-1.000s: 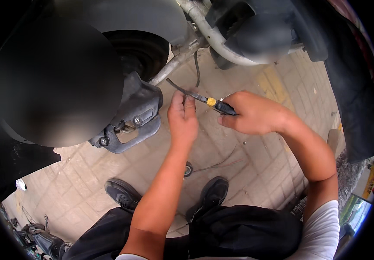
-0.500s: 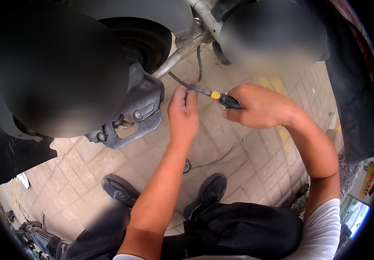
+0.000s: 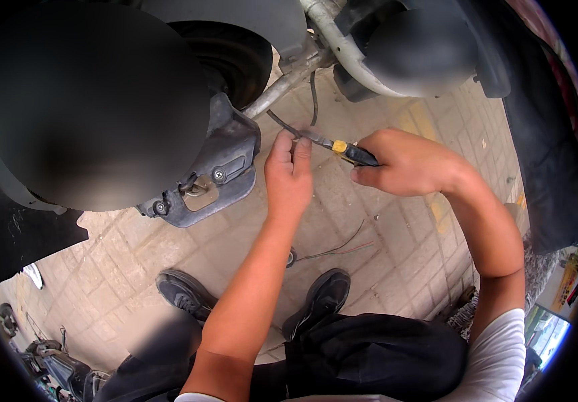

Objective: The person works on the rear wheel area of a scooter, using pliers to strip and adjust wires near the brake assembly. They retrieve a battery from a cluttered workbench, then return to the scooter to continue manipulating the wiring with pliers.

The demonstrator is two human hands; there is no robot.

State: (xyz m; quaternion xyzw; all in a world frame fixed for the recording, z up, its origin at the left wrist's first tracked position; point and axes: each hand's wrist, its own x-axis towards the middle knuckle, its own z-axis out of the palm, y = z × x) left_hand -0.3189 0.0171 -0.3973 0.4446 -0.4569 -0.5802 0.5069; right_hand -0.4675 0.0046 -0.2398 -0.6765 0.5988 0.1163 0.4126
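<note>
My left hand [image 3: 289, 177] is closed in a pinch on a thin black cable [image 3: 282, 123], which curves down from the metal frame above. A free-looking end of the cable sticks out past the fingertips. In my right hand [image 3: 406, 164] is a pair of pliers [image 3: 340, 146] with black handles and a yellow band. The pliers' jaws meet the cable right beside my left fingertips; whether they bite into it is too small to tell.
A vehicle's dark plastic panel [image 3: 235, 141], wheel [image 3: 252, 67] and grey metal tube [image 3: 349, 50] stand ahead. On the paved floor [image 3: 396, 268] lie thin loose wires [image 3: 332, 252] next to a small roll [image 3: 292, 257]. My dark shoes [image 3: 326, 298] are below. Large blurred patches hide parts of the vehicle.
Both hands, the cable and the pliers have shifted slightly right. The vehicle parts have shifted slightly too, while the shoes and floor wires stay put. The grip looks the same.
</note>
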